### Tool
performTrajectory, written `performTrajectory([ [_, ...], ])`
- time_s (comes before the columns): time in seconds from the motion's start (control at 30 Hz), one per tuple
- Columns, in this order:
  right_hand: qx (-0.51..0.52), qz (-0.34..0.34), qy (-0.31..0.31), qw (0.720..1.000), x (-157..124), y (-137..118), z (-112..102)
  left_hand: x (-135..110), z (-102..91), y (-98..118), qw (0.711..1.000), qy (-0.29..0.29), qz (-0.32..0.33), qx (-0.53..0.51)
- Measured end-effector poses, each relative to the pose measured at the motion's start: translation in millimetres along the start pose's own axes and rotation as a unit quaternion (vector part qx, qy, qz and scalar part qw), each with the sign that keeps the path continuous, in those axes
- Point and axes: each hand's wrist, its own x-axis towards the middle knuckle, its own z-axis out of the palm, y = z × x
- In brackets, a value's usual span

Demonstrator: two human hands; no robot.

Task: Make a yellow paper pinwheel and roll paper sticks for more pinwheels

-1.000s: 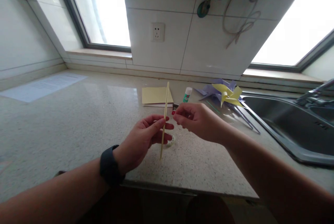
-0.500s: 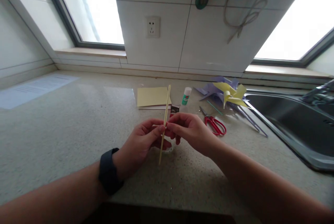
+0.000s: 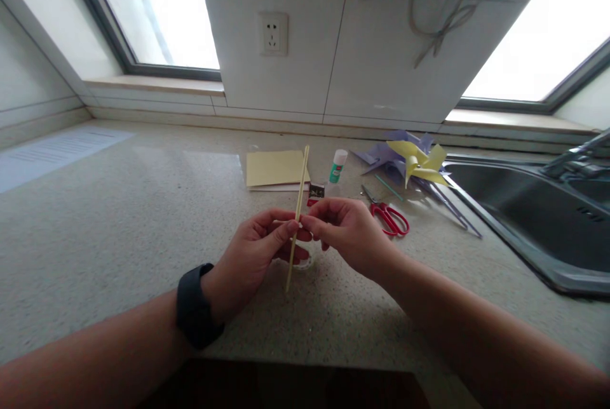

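Note:
A thin pale-yellow stick [image 3: 302, 185] stands tilted between my hands above the counter. My left hand [image 3: 260, 244] pinches it near the middle, thumb in front, with a dark watch on the wrist. From the right, my right hand [image 3: 350, 228] comes in with thumb and forefinger pinched together at the same spot on the stick. A tiny white bit shows at those fingertips, too small to name. Under the fingers a whitish ring-shaped thing [image 3: 305, 263] lies on the counter, partly hidden. Just beyond them is a small dark-and-red packet [image 3: 315, 192].
Yellow paper sheets [image 3: 274, 167] lie behind my hands, with a glue stick [image 3: 338, 166] upright beside them. Red-handled scissors [image 3: 391, 220], a yellow pinwheel [image 3: 419, 162] and purple ones [image 3: 381, 156] lie to the right, before the sink [image 3: 524, 218]. A printed sheet [image 3: 52, 155] is far left.
The view has tilted down a little, so everything sits slightly higher. Both hands keep their pinch at the stick, with only small finger movement.

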Motion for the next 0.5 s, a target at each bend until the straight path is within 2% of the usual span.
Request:
performTrajectory([
  [0.3,-0.034,-0.014,-0.005,0.999,0.9,4.4,-3.0,-2.3,2.8,3.5,1.0,0.011,-0.023,0.008],
  [0.5,0.029,-0.017,-0.035,0.999,-0.8,2.2,-3.1,-1.5,0.9,1.8,0.999,-0.007,-0.026,-0.023],
])
